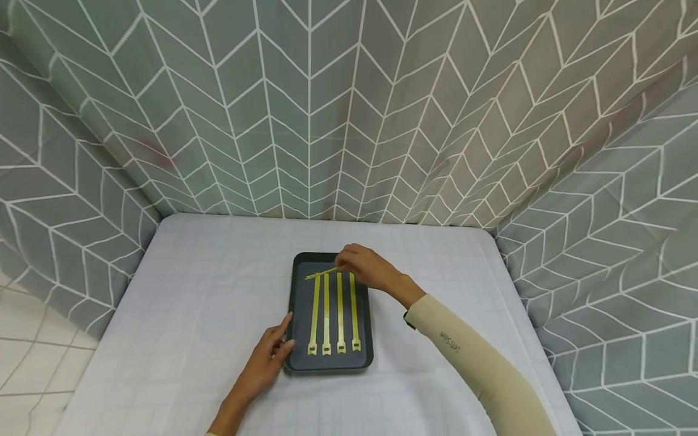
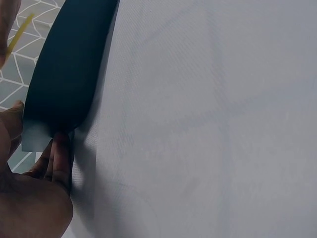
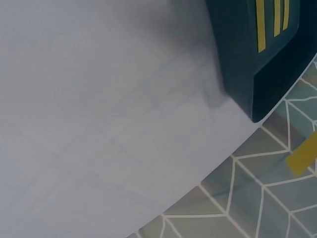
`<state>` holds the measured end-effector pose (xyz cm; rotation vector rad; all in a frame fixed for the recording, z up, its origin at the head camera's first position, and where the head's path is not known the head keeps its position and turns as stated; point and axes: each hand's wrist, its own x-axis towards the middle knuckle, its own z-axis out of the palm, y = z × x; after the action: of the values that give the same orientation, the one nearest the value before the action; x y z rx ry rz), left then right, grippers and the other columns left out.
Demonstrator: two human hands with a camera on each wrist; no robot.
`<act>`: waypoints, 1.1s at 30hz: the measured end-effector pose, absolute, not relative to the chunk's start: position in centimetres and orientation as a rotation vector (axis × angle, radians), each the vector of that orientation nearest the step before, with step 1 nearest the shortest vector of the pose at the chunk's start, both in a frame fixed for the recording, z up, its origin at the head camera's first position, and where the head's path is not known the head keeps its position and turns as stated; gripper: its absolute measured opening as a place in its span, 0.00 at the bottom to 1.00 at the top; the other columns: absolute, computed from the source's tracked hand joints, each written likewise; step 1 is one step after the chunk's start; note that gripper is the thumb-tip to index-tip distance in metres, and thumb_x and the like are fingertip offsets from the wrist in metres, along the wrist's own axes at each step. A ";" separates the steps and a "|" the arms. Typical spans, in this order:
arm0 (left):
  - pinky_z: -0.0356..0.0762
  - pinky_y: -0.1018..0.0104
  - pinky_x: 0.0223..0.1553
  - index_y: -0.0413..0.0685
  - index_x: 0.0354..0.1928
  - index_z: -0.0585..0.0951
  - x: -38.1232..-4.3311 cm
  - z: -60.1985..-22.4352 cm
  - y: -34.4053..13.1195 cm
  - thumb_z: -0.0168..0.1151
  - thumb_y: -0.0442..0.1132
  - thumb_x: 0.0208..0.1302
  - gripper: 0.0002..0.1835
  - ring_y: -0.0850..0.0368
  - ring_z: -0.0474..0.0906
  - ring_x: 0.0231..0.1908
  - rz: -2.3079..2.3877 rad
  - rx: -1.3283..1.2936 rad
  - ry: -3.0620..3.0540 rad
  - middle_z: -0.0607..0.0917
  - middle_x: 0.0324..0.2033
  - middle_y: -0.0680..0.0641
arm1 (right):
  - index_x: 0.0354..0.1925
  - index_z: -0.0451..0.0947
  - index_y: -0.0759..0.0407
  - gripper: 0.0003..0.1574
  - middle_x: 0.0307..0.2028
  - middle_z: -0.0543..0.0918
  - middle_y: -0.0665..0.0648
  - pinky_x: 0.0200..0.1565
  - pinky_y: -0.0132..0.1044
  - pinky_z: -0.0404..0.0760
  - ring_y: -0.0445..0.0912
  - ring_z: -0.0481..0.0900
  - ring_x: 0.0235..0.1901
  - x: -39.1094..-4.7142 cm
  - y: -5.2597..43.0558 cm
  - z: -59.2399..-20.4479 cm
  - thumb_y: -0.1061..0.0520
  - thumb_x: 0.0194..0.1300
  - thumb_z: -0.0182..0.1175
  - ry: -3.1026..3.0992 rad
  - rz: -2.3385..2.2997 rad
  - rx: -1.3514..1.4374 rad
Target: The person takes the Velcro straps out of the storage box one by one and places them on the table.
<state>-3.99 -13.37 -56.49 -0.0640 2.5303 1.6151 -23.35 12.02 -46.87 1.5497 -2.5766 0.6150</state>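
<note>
A dark rectangular tray [image 1: 343, 361] lies on the white-covered table. Several yellow cable straps [image 1: 326, 315] with slotted heads are lined up side by side inside it, heads toward the near end. Over the tray's far end, my right hand [image 1: 366, 266] pinches another yellow cable strap [image 1: 322, 274], which slants leftward across the tops of the row. My left hand [image 1: 264, 363] grips the tray's left side near the front corner; the left wrist view shows its fingers [image 2: 60, 158] against the outer wall. The right hand is out of sight in the right wrist view, where a blurred strap end [image 3: 303, 156] appears.
White cloth covers the table [image 1: 218, 290], which surrounds the tray on all sides. Grey curtains [image 1: 338, 121] with a white chevron pattern hang behind the table and along both sides. Pale floor tiles [image 1: 33, 351] show at the lower left.
</note>
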 end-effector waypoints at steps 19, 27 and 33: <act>0.74 0.65 0.47 0.58 0.77 0.61 -4.1 -56.5 -13.4 0.58 0.41 0.74 0.33 0.61 0.74 0.41 1.618 -0.066 2.505 0.74 0.62 0.40 | 0.43 0.81 0.58 0.04 0.40 0.85 0.54 0.42 0.39 0.81 0.45 0.81 0.38 -22.8 16.9 -48.0 0.62 0.70 0.62 -2.810 0.726 1.099; 0.74 0.66 0.47 0.59 0.78 0.61 -4.2 -56.5 -13.4 0.58 0.44 0.75 0.33 0.61 0.74 0.40 1.605 -0.054 2.507 0.74 0.62 0.40 | 0.41 0.83 0.59 0.03 0.38 0.85 0.56 0.41 0.42 0.83 0.48 0.84 0.38 -22.4 18.7 -48.4 0.63 0.68 0.64 -2.890 0.859 0.892; 0.74 0.67 0.46 0.59 0.78 0.61 -4.2 -56.3 -13.5 0.58 0.43 0.75 0.33 0.61 0.74 0.40 1.608 -0.042 2.506 0.74 0.62 0.40 | 0.41 0.83 0.62 0.04 0.37 0.88 0.58 0.41 0.44 0.83 0.51 0.86 0.38 -22.0 20.3 -49.1 0.64 0.67 0.65 -2.947 0.943 0.687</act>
<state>-4.18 -13.46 -56.32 -0.0424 2.5056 1.6079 -22.02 20.26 -49.09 0.6869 -2.9465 0.9426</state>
